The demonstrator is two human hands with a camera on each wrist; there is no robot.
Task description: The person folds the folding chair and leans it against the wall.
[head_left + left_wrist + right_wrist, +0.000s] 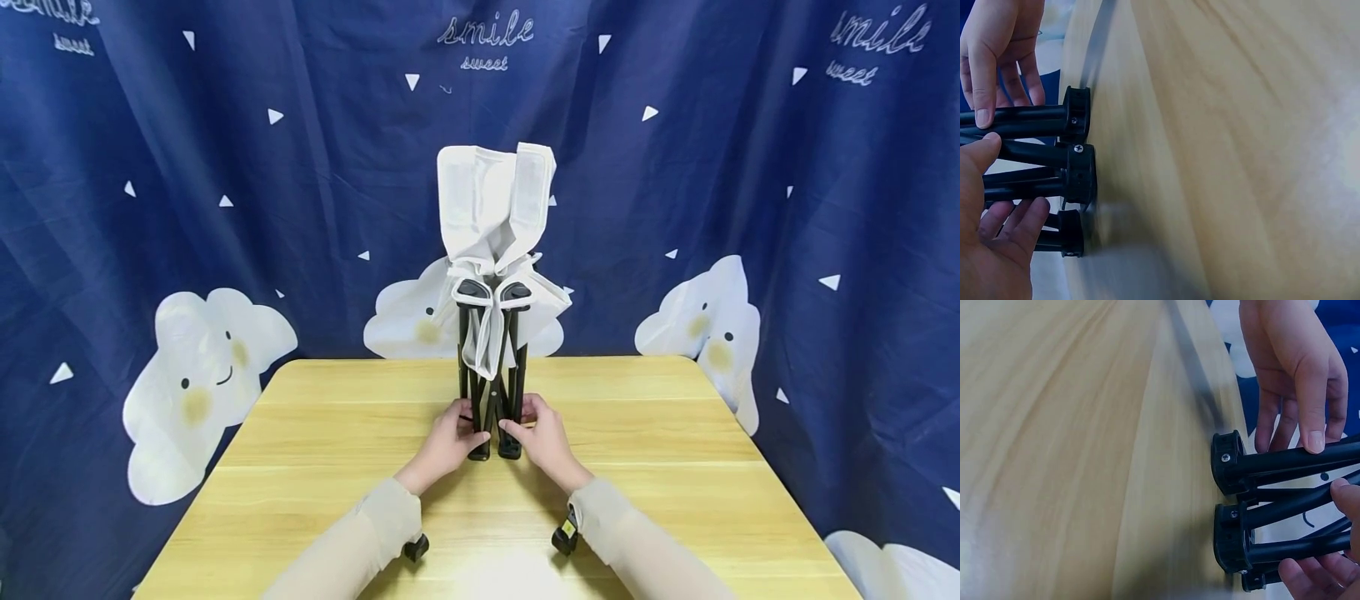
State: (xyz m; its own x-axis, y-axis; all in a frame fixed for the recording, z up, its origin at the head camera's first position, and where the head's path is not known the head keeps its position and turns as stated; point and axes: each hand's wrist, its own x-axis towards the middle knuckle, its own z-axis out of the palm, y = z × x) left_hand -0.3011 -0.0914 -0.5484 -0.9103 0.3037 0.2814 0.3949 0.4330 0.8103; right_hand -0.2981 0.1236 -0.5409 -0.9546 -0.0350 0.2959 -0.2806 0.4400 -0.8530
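A folded camp chair with bunched white cloth above and black tube legs below stands upright on the wooden table. My left hand holds its left legs low down, thumb in front and fingers round the back. On the other side my right hand grips the right legs in the same way. In the left wrist view, black plastic feet with screws cap the tubes, close to the tabletop. The right wrist view shows the right thumb against a tube.
The light wooden table has rounded far corners. Behind it hangs a dark blue curtain with white clouds, triangles and lettering. Small black devices sit under both wrists, near the beige sleeves.
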